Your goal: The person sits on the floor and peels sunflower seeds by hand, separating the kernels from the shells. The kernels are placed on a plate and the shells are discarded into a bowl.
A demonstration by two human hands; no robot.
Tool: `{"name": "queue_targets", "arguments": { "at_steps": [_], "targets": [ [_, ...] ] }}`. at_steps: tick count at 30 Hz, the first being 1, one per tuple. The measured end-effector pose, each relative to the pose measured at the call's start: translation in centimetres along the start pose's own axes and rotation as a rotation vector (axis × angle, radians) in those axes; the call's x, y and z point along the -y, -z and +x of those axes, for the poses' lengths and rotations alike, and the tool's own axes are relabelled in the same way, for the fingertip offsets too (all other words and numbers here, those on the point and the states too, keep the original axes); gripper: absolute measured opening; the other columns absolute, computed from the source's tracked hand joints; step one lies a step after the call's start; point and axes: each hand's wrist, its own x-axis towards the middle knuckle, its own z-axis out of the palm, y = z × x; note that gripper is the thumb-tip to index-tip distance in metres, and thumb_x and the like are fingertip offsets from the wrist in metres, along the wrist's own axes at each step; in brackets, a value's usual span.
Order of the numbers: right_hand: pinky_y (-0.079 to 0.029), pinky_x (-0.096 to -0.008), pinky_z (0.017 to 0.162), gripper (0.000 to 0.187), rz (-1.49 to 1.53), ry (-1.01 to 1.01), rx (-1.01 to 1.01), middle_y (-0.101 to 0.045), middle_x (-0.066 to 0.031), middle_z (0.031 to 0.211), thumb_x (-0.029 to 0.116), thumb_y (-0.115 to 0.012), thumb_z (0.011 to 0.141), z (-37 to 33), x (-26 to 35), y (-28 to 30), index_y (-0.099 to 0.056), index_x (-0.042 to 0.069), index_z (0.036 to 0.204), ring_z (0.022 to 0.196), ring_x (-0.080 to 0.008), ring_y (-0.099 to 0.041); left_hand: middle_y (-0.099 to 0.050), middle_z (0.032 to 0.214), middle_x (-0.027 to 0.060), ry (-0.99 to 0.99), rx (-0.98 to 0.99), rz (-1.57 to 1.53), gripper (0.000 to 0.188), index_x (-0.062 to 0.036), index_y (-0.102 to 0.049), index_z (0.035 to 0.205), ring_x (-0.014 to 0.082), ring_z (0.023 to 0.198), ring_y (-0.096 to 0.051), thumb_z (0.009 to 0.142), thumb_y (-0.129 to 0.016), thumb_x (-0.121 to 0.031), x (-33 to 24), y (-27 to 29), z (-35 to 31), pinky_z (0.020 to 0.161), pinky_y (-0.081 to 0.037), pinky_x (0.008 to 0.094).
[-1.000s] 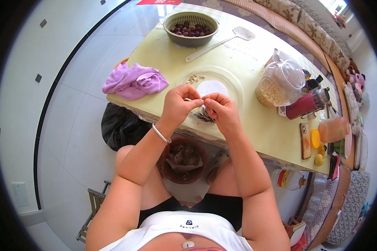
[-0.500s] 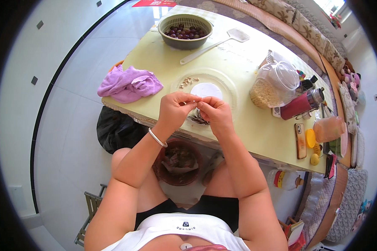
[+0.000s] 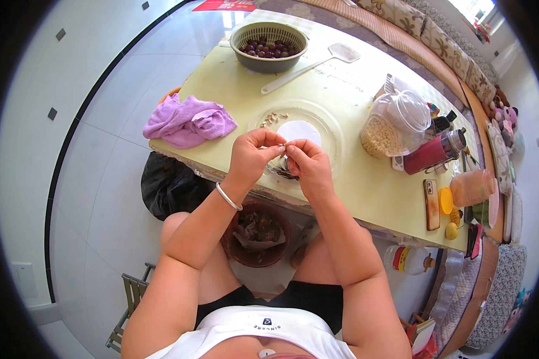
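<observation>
Over a clear round plate (image 3: 334, 125), my left hand (image 3: 251, 157) and my right hand (image 3: 311, 167) meet fingertip to fingertip. Both are closed in a pinch on one small seed (image 3: 285, 148), mostly hidden by the fingers. A pile of dark, pale-streaked seeds (image 3: 284, 172), which look like sunflower seeds, lies on the near side of the plate, partly behind my hands. Small pale kernels (image 3: 273, 119) are scattered at its far left. A white round patch (image 3: 300, 131) shows in the plate's middle.
A purple cloth (image 3: 188, 121) lies left; a colander of grapes (image 3: 269, 63) and a white spatula (image 3: 305, 70) stand farther back. On the right are a clear tub of pale pieces (image 3: 380, 137), a maroon bottle (image 3: 428, 154) and a phone (image 3: 432, 204). A bin (image 3: 257, 254) sits between my knees.
The whole view has shifted slightly. My fingertips have moved a little against each other, and the small seed shows more between them. Nothing else on the table has moved.
</observation>
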Motion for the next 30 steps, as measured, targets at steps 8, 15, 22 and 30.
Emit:
{"name": "queue_targets", "arguments": {
  "at_steps": [8, 15, 22, 30],
  "targets": [
    [-0.033, -0.0192, 0.048, 0.007, 0.036, -0.001, 0.002, -0.054, 0.0003, 0.069, 0.008, -0.06, 0.09, 0.1, 0.0, -0.2, -0.059, 0.001, 0.091, 0.055, -0.0051, -0.045, -0.066, 0.081, 0.0049, -0.044, -0.006, 0.079, 0.008, 0.0012, -0.065, 0.087, 0.0081, 0.072, -0.06, 0.079, -0.068, 0.002, 0.3, 0.0, 0.2, 0.066, -0.049, 0.0204],
    [-0.034, -0.0193, 0.048, 0.008, 0.065, 0.021, -0.021, -0.054, 0.0002, 0.069, 0.01, -0.06, 0.091, 0.1, -0.6, -0.2, -0.059, 0.002, 0.089, 0.055, -0.0054, -0.046, -0.066, 0.073, 0.0031, -0.08, -0.077, 0.109, 0.007, -0.0002, -0.063, 0.08, 0.0071, 0.066, -0.06, 0.078, -0.069, -0.001, 0.6, -0.3, 0.1, 0.06, -0.048, 0.021],
    [-0.036, -0.0201, 0.049, 0.008, 0.139, 0.03, -0.14, -0.055, -0.002, 0.073, 0.009, -0.06, 0.09, 0.0, -0.8, -0.5, -0.057, 0.002, 0.09, 0.057, -0.0077, -0.049, -0.064, 0.069, 0.004, -0.209, -0.202, 0.368, 0.006, -0.002, -0.063, 0.081, 0.0088, 0.061, -0.06, 0.077, -0.068, -0.002, -0.3, -1.0, 0.1, 0.053, -0.046, 0.0231],
    [-0.042, -0.0268, 0.062, 0.007, 0.468, -0.064, -0.139, -0.057, -0.011, 0.083, 0.006, -0.046, 0.079, 1.1, 0.2, 1.6, -0.051, 0.004, 0.082, 0.071, -0.0177, -0.052, -0.062, 0.071, 0.0123, -0.552, -0.274, 0.944, 0.008, -0.0054, -0.061, 0.079, 0.0307, 0.071, -0.058, 0.074, -0.067, -0.005, 0.9, 2.5, 2.9, 0.065, -0.045, 0.0405]
  ]
}}
